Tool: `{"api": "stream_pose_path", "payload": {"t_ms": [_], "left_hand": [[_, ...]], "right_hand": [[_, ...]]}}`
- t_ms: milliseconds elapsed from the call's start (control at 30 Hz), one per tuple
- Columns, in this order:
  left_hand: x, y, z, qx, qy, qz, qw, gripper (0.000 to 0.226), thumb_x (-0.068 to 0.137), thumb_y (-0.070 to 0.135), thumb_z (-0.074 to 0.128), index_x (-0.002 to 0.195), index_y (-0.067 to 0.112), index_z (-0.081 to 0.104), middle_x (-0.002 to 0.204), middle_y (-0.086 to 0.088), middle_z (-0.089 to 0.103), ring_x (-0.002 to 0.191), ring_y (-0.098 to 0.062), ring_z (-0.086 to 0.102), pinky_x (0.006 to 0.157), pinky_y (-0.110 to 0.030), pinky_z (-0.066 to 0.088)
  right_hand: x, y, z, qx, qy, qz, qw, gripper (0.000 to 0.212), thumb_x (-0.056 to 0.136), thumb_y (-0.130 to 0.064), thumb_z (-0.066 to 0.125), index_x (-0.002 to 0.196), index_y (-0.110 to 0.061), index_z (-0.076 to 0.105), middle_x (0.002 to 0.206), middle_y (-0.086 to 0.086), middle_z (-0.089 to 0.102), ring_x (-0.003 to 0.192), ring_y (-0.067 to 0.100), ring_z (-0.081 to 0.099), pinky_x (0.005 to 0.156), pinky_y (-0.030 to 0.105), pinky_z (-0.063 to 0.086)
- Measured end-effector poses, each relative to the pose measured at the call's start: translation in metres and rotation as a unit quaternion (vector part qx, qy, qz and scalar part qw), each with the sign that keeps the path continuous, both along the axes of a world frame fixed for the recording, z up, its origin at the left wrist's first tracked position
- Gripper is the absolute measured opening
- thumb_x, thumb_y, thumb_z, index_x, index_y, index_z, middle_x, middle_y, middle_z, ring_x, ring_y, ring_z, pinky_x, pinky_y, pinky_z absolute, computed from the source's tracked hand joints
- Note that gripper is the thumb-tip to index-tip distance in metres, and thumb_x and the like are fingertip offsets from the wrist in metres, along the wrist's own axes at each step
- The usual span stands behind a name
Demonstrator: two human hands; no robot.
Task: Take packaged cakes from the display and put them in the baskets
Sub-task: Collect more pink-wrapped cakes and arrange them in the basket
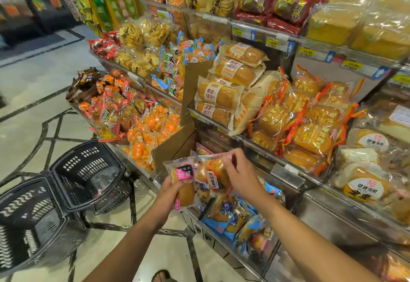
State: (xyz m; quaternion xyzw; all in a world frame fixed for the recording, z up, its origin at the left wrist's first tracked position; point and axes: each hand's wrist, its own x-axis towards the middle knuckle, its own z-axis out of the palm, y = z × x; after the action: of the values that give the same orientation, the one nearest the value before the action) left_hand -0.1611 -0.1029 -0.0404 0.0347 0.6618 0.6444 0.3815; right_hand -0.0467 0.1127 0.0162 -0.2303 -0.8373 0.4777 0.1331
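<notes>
Left of the display bin [208,235], on the floor, the near basket [28,215] and the far basket [88,166] stand open. Just above the bin's front edge our left hand [168,193] grips a pink-labelled cake [183,182] round its middle. Beside it, our right hand [241,175] pinches a second cake [214,175] by its wrapper. We should hold both lightly, swing left clear of the bin, and lower each cake in rather than toss it.

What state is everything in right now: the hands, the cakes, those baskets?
Left hand: grips the pink-label cake pack.
Right hand: pinches a second cake pack by its top.
Far basket: on floor, no cakes inside.
Near basket: on floor, no cakes seen.
Cardboard box: flaps open.
</notes>
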Motion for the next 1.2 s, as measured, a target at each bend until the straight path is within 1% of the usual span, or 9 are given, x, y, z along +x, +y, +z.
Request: {"api": "stream_pose_path", "payload": {"t_ms": [133, 333, 433, 567, 700, 867, 1000, 1133, 1200], "left_hand": [[-0.002, -0.016, 0.016, 0.026, -0.002, -0.004, 1.0, 0.069, 0.078, 0.065, 0.079, 0.136, 0.033, 0.057, 0.126, -0.004, 0.072, 0.11, -0.026, 0.073, 0.095, -0.057, 0.059], [-0.007, -0.049, 0.043, 0.046, -0.007, -0.028, 0.999, 0.043, 0.09, 0.043, 0.06, 0.128, 0.023, 0.053, 0.114, -0.009, 0.076, 0.096, -0.021, 0.077, 0.072, -0.031, 0.063], [-0.022, -0.079, 0.041, 0.058, -0.017, -0.013, 0.998, 0.055, 0.084, 0.033, 0.073, 0.132, 0.017, 0.052, 0.118, -0.014, 0.075, 0.104, -0.03, 0.075, 0.081, -0.036, 0.063], [-0.055, -0.14, 0.024, 0.062, -0.033, 0.045, 0.996, 0.09, 0.071, 0.042, 0.095, 0.143, 0.02, 0.046, 0.127, -0.015, 0.072, 0.112, -0.037, 0.072, 0.101, -0.055, 0.055], [-0.087, -0.214, 0.017, 0.072, -0.017, 0.091, 0.993, 0.081, 0.077, 0.043, 0.089, 0.142, 0.017, 0.048, 0.127, -0.017, 0.071, 0.115, -0.04, 0.07, 0.106, -0.059, 0.051], [-0.126, -0.307, 0.018, 0.075, -0.001, 0.15, 0.986, 0.071, 0.082, 0.038, 0.086, 0.139, 0.015, 0.05, 0.124, -0.016, 0.073, 0.112, -0.037, 0.072, 0.103, -0.057, 0.054], [-0.154, -0.365, 0.013, 0.067, -0.001, 0.209, 0.976, 0.085, 0.074, 0.044, 0.093, 0.14, 0.015, 0.048, 0.125, -0.014, 0.073, 0.112, -0.035, 0.072, 0.102, -0.056, 0.055], [-0.179, -0.407, 0.012, 0.057, 0.027, 0.232, 0.971, 0.077, 0.077, 0.046, 0.089, 0.137, 0.013, 0.054, 0.123, -0.014, 0.074, 0.111, -0.035, 0.072, 0.101, -0.055, 0.055], [-0.195, -0.424, 0.009, 0.044, 0.033, 0.243, 0.968, 0.071, 0.08, 0.048, 0.086, 0.135, 0.015, 0.055, 0.124, -0.014, 0.073, 0.111, -0.035, 0.072, 0.1, -0.055, 0.056]], "right_hand": [[-0.027, -0.021, 0.008, -0.056, -0.026, -0.022, 0.998, 0.019, 0.105, -0.04, 0.047, 0.097, -0.025, 0.051, 0.085, -0.008, 0.057, 0.079, 0.01, 0.057, 0.063, 0.029, 0.042], [-0.075, -0.078, -0.002, -0.131, -0.04, -0.013, 0.991, 0.027, 0.105, -0.038, 0.049, 0.103, -0.013, 0.061, 0.099, 0.005, 0.064, 0.09, 0.017, 0.062, 0.08, 0.036, 0.053], [-0.098, -0.116, -0.006, -0.13, -0.032, -0.006, 0.991, 0.026, 0.104, -0.036, 0.052, 0.092, -0.014, 0.059, 0.088, 0.001, 0.059, 0.085, 0.019, 0.059, 0.076, 0.037, 0.049], [-0.135, -0.172, -0.007, -0.19, -0.049, 0.031, 0.98, 0.03, 0.1, -0.048, 0.054, 0.094, -0.02, 0.06, 0.086, 0.002, 0.061, 0.081, 0.017, 0.06, 0.072, 0.039, 0.05], [-0.173, -0.242, 0.004, -0.269, -0.071, 0.12, 0.953, 0.016, 0.103, -0.029, 0.058, 0.109, -0.015, 0.064, 0.087, -0.005, 0.069, 0.069, 0.0, 0.066, 0.059, 0.015, 0.047], [-0.211, -0.334, 0.01, -0.295, -0.117, 0.199, 0.927, 0.037, 0.095, -0.03, 0.07, 0.128, -0.019, 0.058, 0.119, -0.001, 0.071, 0.101, 0.014, 0.073, 0.074, 0.024, 0.059], [-0.25, -0.392, 0.007, -0.283, -0.131, 0.239, 0.919, 0.041, 0.092, -0.029, 0.075, 0.128, -0.017, 0.061, 0.116, 0.001, 0.074, 0.102, 0.015, 0.074, 0.089, 0.035, 0.061], [-0.292, -0.434, 0.009, -0.278, -0.132, 0.272, 0.912, 0.031, 0.093, -0.024, 0.074, 0.121, -0.017, 0.064, 0.109, -0.001, 0.077, 0.097, 0.013, 0.075, 0.077, 0.026, 0.06], [-0.318, -0.446, 0.004, -0.283, -0.134, 0.282, 0.907, 0.033, 0.091, -0.019, 0.075, 0.121, -0.01, 0.064, 0.106, 0.003, 0.078, 0.097, 0.018, 0.075, 0.078, 0.029, 0.06]]}}
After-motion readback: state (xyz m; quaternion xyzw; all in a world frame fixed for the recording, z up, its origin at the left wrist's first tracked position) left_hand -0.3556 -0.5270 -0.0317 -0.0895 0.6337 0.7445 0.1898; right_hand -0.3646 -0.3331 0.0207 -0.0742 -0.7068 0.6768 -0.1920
